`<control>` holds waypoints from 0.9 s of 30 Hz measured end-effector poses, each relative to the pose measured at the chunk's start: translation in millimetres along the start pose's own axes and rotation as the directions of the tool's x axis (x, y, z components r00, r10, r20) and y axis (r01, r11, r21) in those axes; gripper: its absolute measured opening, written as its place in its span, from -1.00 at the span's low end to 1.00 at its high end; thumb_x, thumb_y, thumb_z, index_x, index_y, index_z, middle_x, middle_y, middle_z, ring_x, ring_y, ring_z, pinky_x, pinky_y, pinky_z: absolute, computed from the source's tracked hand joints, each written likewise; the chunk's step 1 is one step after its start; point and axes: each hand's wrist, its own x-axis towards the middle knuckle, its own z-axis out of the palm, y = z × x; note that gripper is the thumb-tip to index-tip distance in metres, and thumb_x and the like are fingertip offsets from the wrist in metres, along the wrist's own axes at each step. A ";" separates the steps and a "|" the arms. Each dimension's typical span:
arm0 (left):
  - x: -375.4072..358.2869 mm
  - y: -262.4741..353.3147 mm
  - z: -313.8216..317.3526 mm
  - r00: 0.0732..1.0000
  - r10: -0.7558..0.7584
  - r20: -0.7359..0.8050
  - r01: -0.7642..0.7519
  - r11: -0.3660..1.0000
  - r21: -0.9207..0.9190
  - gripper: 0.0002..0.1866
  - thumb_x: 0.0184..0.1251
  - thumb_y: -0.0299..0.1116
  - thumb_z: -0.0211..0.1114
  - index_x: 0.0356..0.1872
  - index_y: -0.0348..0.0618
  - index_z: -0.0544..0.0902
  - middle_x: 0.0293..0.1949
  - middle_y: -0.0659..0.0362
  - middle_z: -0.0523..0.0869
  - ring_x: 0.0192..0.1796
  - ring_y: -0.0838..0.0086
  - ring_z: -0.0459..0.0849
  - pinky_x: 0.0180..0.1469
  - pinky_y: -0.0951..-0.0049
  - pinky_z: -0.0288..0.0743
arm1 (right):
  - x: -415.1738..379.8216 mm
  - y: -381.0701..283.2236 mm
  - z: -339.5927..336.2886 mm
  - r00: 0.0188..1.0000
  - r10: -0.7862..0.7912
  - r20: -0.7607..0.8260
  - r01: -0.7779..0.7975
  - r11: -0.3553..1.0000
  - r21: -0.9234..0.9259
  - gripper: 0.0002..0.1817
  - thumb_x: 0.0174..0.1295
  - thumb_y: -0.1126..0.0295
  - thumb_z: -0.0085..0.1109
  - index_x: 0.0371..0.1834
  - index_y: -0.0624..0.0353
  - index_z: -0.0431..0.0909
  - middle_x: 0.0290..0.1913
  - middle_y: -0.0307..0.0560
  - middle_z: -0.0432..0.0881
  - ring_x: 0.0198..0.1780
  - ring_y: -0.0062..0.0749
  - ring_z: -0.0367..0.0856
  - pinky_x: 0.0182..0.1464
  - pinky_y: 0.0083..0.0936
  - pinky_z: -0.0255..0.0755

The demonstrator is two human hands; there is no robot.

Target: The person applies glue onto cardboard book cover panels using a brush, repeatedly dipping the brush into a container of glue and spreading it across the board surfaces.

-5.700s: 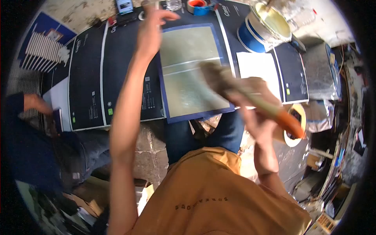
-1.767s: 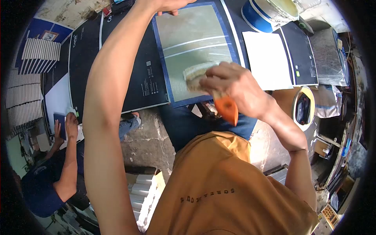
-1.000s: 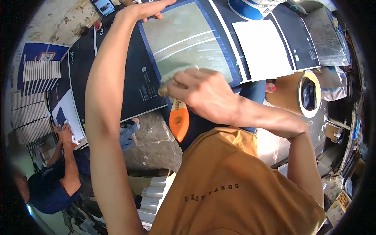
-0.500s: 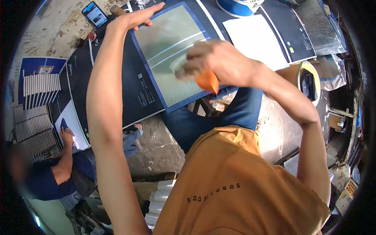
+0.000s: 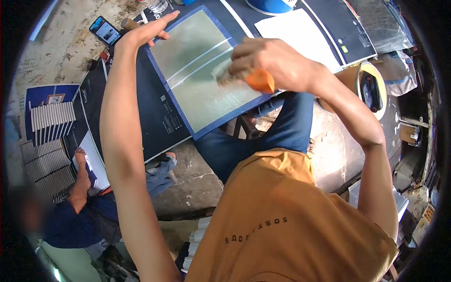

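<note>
In front of me lies a grey-green rectangular panel (image 5: 202, 110) with a blue border and two pale lines across its middle. My right hand (image 5: 270, 61) is wrapped round an orange-handled paintbrush (image 5: 260, 81). The brush's pale bristles are blurred and overlap the panel's surface in this view, while the handle end points towards me. My left hand (image 5: 149, 34) rests at the panel's upper left edge, fingers stretched out and nothing held in them. Just beyond its wrist is a brown rounded handle (image 5: 129, 23).
A phone (image 5: 104, 29) lies left of my left hand. White paper (image 5: 298, 40) and a blue-and-white tub (image 5: 272, 5) are at the right. At far left, a co-worker's hand (image 5: 81, 162) is over a sheet beside stacked bundles (image 5: 51, 115). A yellow-rimmed container (image 5: 383, 91) stands right.
My right hand and the paintbrush have moved up and to the right over the panel. My left hand stays at the panel's edge. The co-worker's arm has shifted; the whole view has tilted slightly.
</note>
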 end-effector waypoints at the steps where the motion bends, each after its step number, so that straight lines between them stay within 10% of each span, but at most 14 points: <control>1: -9.3 5.1 0.2 1.000 -0.011 -0.010 0.011 1.000 -0.009 -0.05 0.23 0.57 -0.23 0.61 0.35 0.09 0.11 0.18 0.73 -0.43 0.45 0.28 0.35 0.11 0.20 | -3.8 -0.7 1.5 1.000 0.007 0.030 -0.008 0.999 0.031 -0.69 0.03 0.46 0.28 -0.10 0.07 0.68 -0.24 -0.15 0.60 -0.04 -0.16 0.61 -0.15 -0.24 0.57; 7: -2.6 -0.5 -3.5 0.999 -0.030 0.017 0.031 0.998 -0.049 -0.07 0.25 0.54 -0.20 0.60 0.32 0.12 0.10 0.25 0.74 -0.41 0.45 0.28 0.39 0.08 0.14 | -31.5 -45.0 -58.3 0.909 0.101 0.405 -0.125 0.992 0.032 -0.71 -0.01 0.45 0.31 -0.15 0.08 0.70 -0.26 -0.09 0.60 -0.07 -0.11 0.64 -0.12 -0.22 0.57; 11: 2.3 2.4 -1.3 0.998 -0.055 0.035 0.056 0.998 -0.040 -0.07 0.24 0.55 -0.21 0.60 0.37 0.11 0.06 0.23 0.75 -0.43 0.47 0.25 0.38 0.11 0.14 | -23.7 -28.7 -51.3 0.992 0.108 0.066 -0.109 0.994 0.024 -0.69 -0.03 0.47 0.30 -0.13 0.05 0.70 -0.21 -0.10 0.63 -0.05 -0.08 0.65 -0.08 -0.22 0.57; 16: -1.0 8.0 -1.5 0.993 -0.096 0.073 0.099 0.995 -0.032 0.07 0.13 0.63 -0.24 0.62 0.23 0.05 0.25 0.24 0.63 -0.33 0.33 0.25 0.28 0.05 0.22 | -38.3 -18.1 -36.2 0.968 0.146 0.204 -0.131 0.988 -0.086 -0.77 0.02 0.44 0.28 -0.20 0.05 0.68 -0.23 -0.13 0.62 -0.04 -0.12 0.63 -0.04 -0.20 0.54; 20: 0.1 -2.3 5.2 0.995 -0.068 -0.073 0.068 0.998 0.001 0.00 0.16 0.59 -0.13 0.29 -0.09 0.60 0.35 -0.07 0.53 0.14 0.06 0.61 0.41 0.01 0.17 | -50.8 -51.7 -83.9 0.845 0.277 0.457 -0.293 0.955 -0.037 -0.87 0.03 0.42 0.37 -0.32 0.08 0.67 -0.35 -0.17 0.62 -0.10 -0.14 0.57 -0.08 -0.23 0.47; 21: -6.0 -3.4 10.7 0.992 -0.041 -0.123 0.038 0.999 -0.028 -0.02 0.18 0.57 -0.12 0.05 -0.21 0.73 0.37 -0.23 0.45 0.45 -0.01 0.40 0.47 -0.05 0.09 | -56.8 -47.4 -88.8 0.889 0.231 0.395 -0.267 0.963 0.037 -0.83 0.03 0.34 0.40 -0.32 0.12 0.71 -0.36 -0.18 0.63 -0.17 -0.21 0.55 -0.12 -0.29 0.44; 27: -92.2 -21.5 87.2 0.661 0.147 -0.736 -0.322 0.941 -0.102 -0.66 0.34 -0.04 0.29 -0.10 -0.09 0.64 0.00 0.14 0.63 0.18 0.17 0.57 0.19 -0.05 0.31 | -58.7 -37.6 -95.1 0.874 0.437 -0.210 -0.446 0.895 0.009 -0.73 0.12 0.35 0.46 -0.19 0.29 0.71 -0.32 -0.07 0.69 -0.26 -0.41 0.64 -0.21 -0.41 0.51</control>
